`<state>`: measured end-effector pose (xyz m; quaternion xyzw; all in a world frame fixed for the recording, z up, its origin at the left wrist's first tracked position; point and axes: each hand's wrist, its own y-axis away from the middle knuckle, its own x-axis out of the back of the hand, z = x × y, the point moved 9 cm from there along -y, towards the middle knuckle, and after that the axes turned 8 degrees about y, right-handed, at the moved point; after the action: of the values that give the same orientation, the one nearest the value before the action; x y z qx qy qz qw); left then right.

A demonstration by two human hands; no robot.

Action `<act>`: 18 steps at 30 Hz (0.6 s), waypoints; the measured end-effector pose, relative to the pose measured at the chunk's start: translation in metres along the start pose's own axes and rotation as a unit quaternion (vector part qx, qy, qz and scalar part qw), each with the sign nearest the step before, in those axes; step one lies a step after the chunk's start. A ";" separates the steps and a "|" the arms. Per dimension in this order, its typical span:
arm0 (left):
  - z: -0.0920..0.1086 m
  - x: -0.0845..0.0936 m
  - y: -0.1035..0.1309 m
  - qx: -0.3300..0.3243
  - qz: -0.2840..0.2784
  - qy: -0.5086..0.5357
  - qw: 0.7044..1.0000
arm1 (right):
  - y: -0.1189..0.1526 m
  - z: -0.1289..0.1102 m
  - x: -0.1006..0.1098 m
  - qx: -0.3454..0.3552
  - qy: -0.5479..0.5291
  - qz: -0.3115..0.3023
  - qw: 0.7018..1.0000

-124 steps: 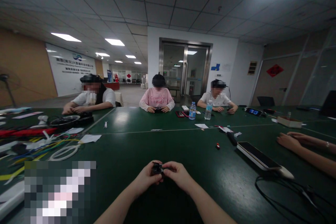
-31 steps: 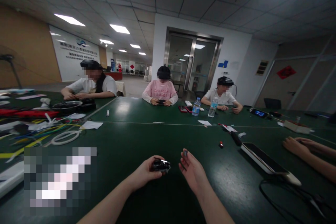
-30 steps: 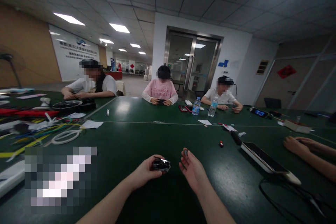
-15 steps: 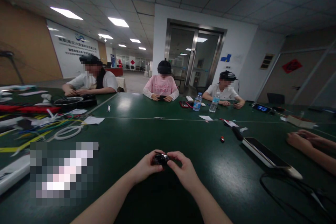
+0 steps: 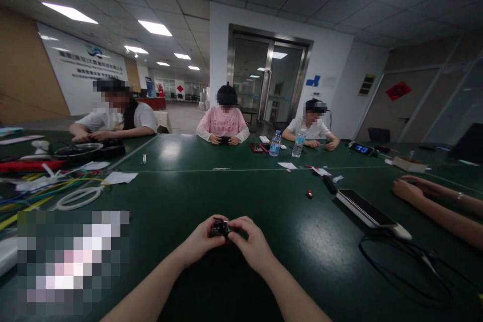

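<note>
A small glossy black object (image 5: 220,228) is held up between my two hands over the dark green table (image 5: 264,201); its exact kind is too small to make out. My left hand (image 5: 206,236) wraps round its left side, thumb underneath and fingers behind. Pinching its right side are the thumb and fingertips of my right hand (image 5: 247,239). Fingers cover much of the object, and a bright glint shows on its top right.
To the right lie a small red item (image 5: 309,193), a white device with a dark screen (image 5: 368,209) and a black cable (image 5: 403,261). Two bottles (image 5: 299,143) stand farther back. Tangled wires (image 5: 56,191) cover the left. Other people sit around; another person's hands (image 5: 409,188) rest at right.
The view has turned slightly right, so the scene sits farther left. Both hands keep their hold on the black object, with little change in the fingers.
</note>
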<state>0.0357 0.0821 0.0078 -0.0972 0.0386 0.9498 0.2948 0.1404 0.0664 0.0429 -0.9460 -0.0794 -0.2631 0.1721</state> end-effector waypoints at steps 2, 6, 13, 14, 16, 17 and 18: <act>0.002 0.000 0.000 -0.007 0.003 -0.007 1.000 | 0.000 -0.001 -0.001 0.003 0.017 -0.001 1.000; 0.002 0.001 0.001 0.003 0.013 -0.024 1.000 | 0.000 -0.005 -0.002 0.006 0.056 -0.008 0.998; -0.001 0.002 0.001 0.004 0.015 -0.021 1.000 | 0.000 0.004 0.001 -0.012 0.019 -0.021 1.000; -0.002 0.002 0.000 0.001 0.015 -0.010 1.000 | -0.001 0.007 -0.001 -0.017 -0.007 -0.031 0.999; -0.004 0.003 -0.001 -0.003 0.015 0.010 1.000 | -0.002 0.014 -0.007 -0.029 -0.068 -0.057 0.996; -0.004 0.003 -0.001 -0.002 0.016 0.016 1.000 | -0.002 0.017 -0.009 -0.032 -0.095 -0.062 0.993; -0.004 0.002 -0.001 -0.002 0.017 0.019 1.000 | -0.003 0.019 -0.010 -0.038 -0.120 -0.063 0.990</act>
<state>0.0349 0.0833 0.0030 -0.1147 0.0442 0.9527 0.2779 0.1399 0.0753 0.0232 -0.9697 -0.1486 -0.1611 0.1082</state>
